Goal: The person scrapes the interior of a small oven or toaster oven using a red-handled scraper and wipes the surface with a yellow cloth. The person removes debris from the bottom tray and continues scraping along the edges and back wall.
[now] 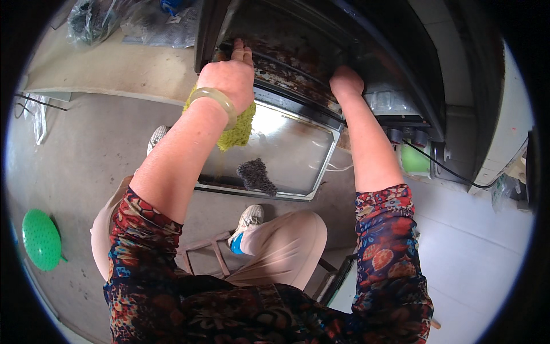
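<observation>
My left hand (227, 75) is at the left side of the rusty, stained cavity of a black countertop oven (296, 56), with two fingers stretched inward. A fluffy yellow-green cloth (240, 131) hangs from beneath its palm and wrist, seemingly held by the curled fingers. Deeper in on the right, my right hand (347, 81) reaches into the cavity; its fingers are hidden, so what they hold cannot be seen. Below the opening, the glass oven door (296, 159) is folded down. On its streaked glass lies a crumpled dark grey scrubbing cloth (257, 176).
A pale wooden tabletop (129, 73) carries plastic bags (92, 26) left of the oven. Two control knobs (406, 136) and a black cable (451, 172) are at right. A spiky green ball (41, 239) and a small wooden stool (206, 256) are on the floor.
</observation>
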Demonstrator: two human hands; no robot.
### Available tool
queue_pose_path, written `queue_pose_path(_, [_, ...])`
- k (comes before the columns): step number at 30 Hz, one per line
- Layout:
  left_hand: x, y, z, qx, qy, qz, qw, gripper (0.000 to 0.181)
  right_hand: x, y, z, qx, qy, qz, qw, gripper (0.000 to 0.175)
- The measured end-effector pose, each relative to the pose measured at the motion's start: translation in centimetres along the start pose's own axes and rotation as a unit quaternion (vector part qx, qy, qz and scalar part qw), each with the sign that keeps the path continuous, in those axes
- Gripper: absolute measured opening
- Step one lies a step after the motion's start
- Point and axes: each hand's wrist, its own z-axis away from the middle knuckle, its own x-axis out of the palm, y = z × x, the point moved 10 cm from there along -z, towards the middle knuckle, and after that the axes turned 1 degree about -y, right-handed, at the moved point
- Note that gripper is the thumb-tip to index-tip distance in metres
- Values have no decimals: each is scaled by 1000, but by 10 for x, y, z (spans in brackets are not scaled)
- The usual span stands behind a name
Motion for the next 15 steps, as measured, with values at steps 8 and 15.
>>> queue_pose_path(8, [-1,2,0,3,20,-1,1000,68,13,-11,-4,-124,44,38,991,25])
queue_pose_path(15, [-2,3,0,0,18,-4,1000,69,6,-36,6,-207,80,15,975,26])
